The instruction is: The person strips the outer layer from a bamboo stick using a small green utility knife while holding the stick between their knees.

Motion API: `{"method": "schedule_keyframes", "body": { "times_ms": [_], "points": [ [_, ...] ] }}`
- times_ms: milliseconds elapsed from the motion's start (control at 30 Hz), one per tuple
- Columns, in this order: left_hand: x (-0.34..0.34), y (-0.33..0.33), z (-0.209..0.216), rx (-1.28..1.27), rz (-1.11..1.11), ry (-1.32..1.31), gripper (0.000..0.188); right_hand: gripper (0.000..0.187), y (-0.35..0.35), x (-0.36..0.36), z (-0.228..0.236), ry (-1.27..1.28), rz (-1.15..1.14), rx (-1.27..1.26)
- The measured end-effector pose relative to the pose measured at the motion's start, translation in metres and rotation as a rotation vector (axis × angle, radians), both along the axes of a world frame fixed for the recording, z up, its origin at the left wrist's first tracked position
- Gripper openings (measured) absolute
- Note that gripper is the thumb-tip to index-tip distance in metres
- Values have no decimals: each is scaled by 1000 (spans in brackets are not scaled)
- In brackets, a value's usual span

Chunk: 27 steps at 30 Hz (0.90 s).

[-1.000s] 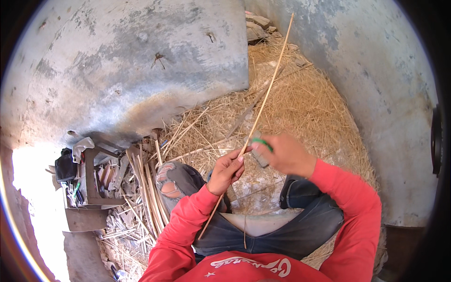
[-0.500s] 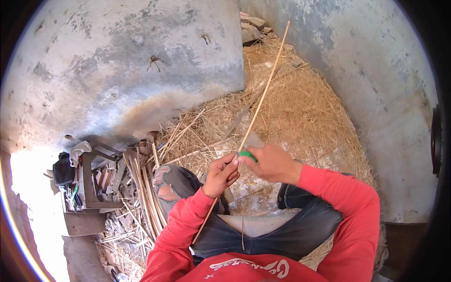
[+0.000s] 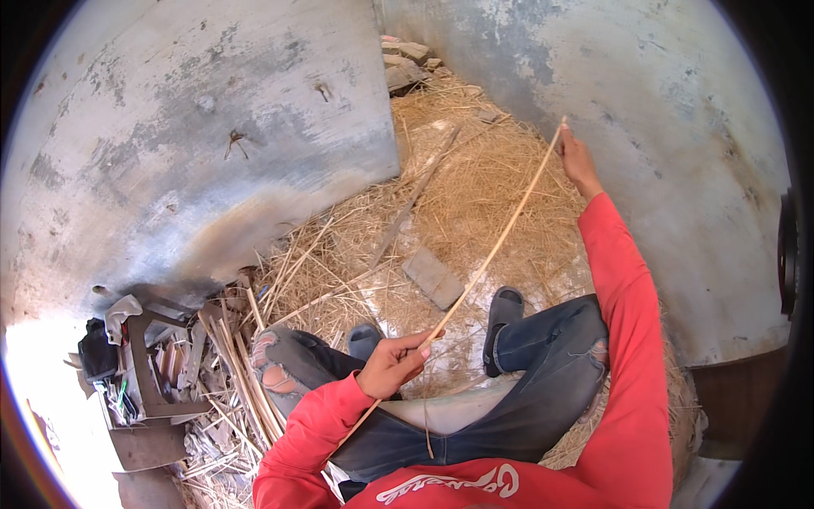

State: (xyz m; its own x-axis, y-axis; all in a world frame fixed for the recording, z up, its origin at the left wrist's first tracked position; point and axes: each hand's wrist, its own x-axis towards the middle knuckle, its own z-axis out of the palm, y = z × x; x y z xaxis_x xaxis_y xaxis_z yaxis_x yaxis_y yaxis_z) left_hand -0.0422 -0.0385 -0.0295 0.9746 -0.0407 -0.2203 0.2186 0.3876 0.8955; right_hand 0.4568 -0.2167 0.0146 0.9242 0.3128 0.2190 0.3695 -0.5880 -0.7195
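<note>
A long, thin, pale cane stick [image 3: 500, 242] runs diagonally from near my lap up to the right. My left hand [image 3: 393, 363] pinches it low down, in front of my left knee, with the lower end passing back under my left forearm. At the far tip, with my arm stretched out, the fingers of my right hand [image 3: 578, 159] are closed around the stick's end. Whether the right palm holds anything else is hidden. A thin brown strip [image 3: 428, 424] hangs down over my lap.
Straw and shavings [image 3: 475, 195] cover the floor between my feet and the walls. A flat brick [image 3: 432, 278] lies ahead of my feet. To the left stand a bundle of split sticks [image 3: 242, 369] and a frame [image 3: 157, 365] full of scraps. A grey wall [image 3: 678, 170] rises close at right.
My right hand has moved from beside the left hand up to the stick's far tip. The green object at my right hand no longer shows. The stick's far end has swung lower and rightward.
</note>
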Motion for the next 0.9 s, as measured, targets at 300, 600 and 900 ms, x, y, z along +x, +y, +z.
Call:
{"method": "schedule_keyframes", "body": {
  "times_ms": [300, 600, 900],
  "points": [
    [6, 1, 2, 125, 104, -18, 42, 63, -26, -5, 2, 76, -236, 193],
    [24, 22, 26, 144, 422, 14, 39, 59, 60, -202, 75, -19, 627, -31],
    [26, 24, 9, 78, 450, 44, 39, 53, 79, -294, 28, -30, 921, -364]
  ]
}}
